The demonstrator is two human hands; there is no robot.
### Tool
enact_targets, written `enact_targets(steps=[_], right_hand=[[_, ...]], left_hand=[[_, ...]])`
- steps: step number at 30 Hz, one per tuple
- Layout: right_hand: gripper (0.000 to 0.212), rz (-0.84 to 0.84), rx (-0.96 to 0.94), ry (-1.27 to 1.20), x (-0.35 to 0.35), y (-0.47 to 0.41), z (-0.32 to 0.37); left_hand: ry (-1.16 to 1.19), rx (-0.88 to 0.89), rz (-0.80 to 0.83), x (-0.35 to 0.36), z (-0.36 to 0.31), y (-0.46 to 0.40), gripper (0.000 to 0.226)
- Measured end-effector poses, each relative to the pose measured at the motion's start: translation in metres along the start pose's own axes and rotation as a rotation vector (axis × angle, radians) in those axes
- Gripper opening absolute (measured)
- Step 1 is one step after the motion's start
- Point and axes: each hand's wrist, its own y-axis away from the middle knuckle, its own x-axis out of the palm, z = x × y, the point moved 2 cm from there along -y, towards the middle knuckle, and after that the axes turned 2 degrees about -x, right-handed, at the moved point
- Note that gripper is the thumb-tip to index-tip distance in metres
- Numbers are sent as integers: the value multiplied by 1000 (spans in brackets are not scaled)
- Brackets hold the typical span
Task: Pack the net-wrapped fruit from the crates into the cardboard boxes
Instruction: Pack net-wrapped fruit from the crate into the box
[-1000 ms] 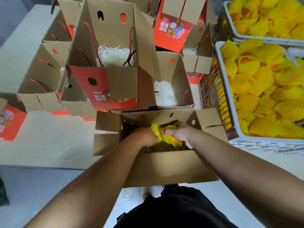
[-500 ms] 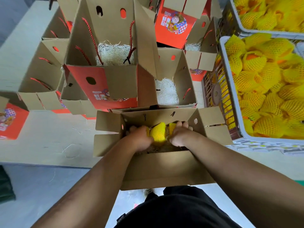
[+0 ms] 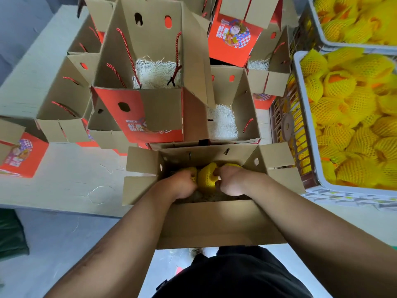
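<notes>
Head view: a person looks down at both arms reaching into a box.
Surface [image 3: 64, 186]: a big pale top that carries many boxes; thin white straw bits lie on it.
Crates: a grey crate [image 3: 309, 130] sits on the right, full of yellow net-wrapped fruit [image 3: 352, 117]. A second crate [image 3: 318, 24] sits behind it, also full of yellow fruit.
Open boxes: a tall red and brown box [image 3: 150, 117] stands in the middle with red rope handles and white straw inside. Another open box [image 3: 242, 100] just to its right also has white straw at the bottom. More open boxes stand at the left and at the back.
Packing box [image 3: 210, 224]: a brown cardboard box at the near edge of the surface, flaps folded out, right in front of the person.
Fruit in the box [image 3: 207, 177]: one yellow netted fruit sits inside the packing box, between the two hands. More yellow shows behind each hand.
Left hand [image 3: 182, 183]: inside the box, fingers curled against the left side of the fruit, gripping it.
Right hand [image 3: 233, 179]: inside the box, fingers curled onto the right side of the same fruit, gripping it.
</notes>
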Motion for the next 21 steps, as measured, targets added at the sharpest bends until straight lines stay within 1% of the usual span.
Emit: enact_targets(steps=[2, 4, 7, 10, 12, 14, 15, 16, 17, 19, 20, 21], right_hand=[[45, -70, -12, -73, -12, 15, -14], [43, -185, -41, -134, -26, 33, -28], [42, -381, -131, -212, -42, 57, -41], [40, -580, -232, -285, -55, 78, -58], [35, -721, -227, -376, -66, 94, -84], [32, -821, -159, -417, -77, 111, -121], [35, -826, -96, -380, -81, 118, -144], [41, -777, -7, -289, -86, 125, -168], [52, -680, 105, -162, -89, 133, -191], [75, -417, 344, 48, -90, 152, -239], [79, -295, 423, 81, -89, 161, -258], [75, -192, 459, 70, -87, 168, -273]], left_hand=[[-6, -14, -49, -5, -2, 2, 35], [36, 20, -128, -5, -9, 6, 37], [176, 209, -197, 9, -44, 11, 23], [363, 375, -171, 33, -100, 12, 16], [414, 441, -145, 46, -139, 9, 15], [374, 548, -181, 57, -178, 4, 14], [325, 618, -219, 61, -198, 3, 16], [269, 688, -260, 66, -217, 2, 18], [210, 752, -286, 71, -235, 1, 20], [87, 836, -276, 90, -272, -5, 21], [23, 863, -253, 102, -288, -10, 22], [-47, 872, -218, 117, -303, -16, 23]])
